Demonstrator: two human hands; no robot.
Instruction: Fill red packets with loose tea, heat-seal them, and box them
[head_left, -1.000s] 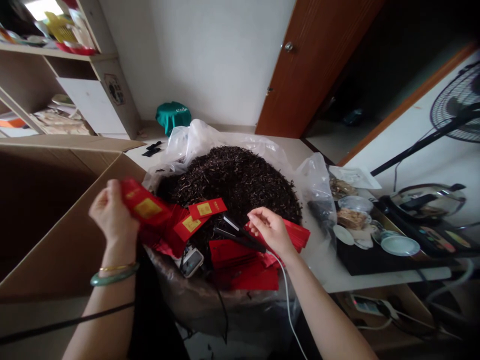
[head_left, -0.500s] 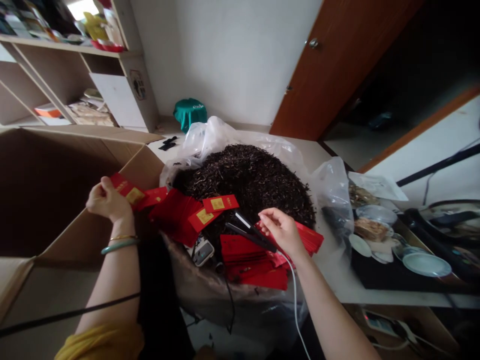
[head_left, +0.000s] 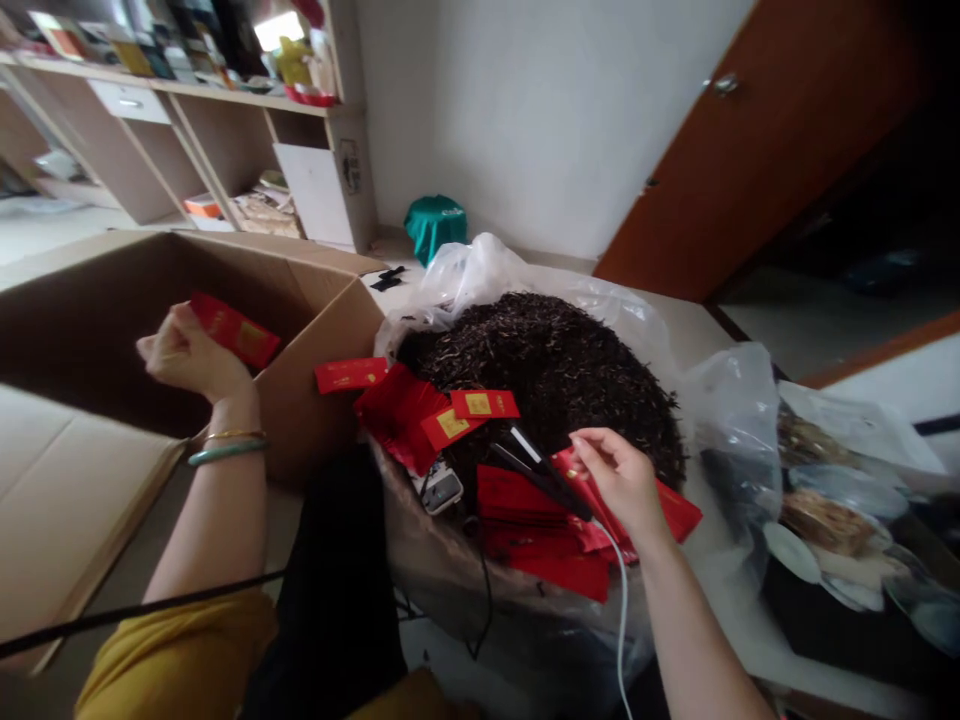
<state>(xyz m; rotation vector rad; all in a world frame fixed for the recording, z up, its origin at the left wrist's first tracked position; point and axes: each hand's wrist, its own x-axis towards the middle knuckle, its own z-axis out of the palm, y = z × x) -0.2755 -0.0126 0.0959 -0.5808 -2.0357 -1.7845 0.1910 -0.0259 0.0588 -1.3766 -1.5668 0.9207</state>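
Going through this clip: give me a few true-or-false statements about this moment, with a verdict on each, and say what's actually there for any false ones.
1. The left hand holds a red packet over the open cardboard box. True.
2. The right hand is over the cardboard box. False: it is at the red packets beside a black tool.
3. The left wrist wears a green bangle and a thin gold bangle. True.
4. The cardboard box is heaped with dark tea leaves. False: they are heaped in a clear plastic bag.
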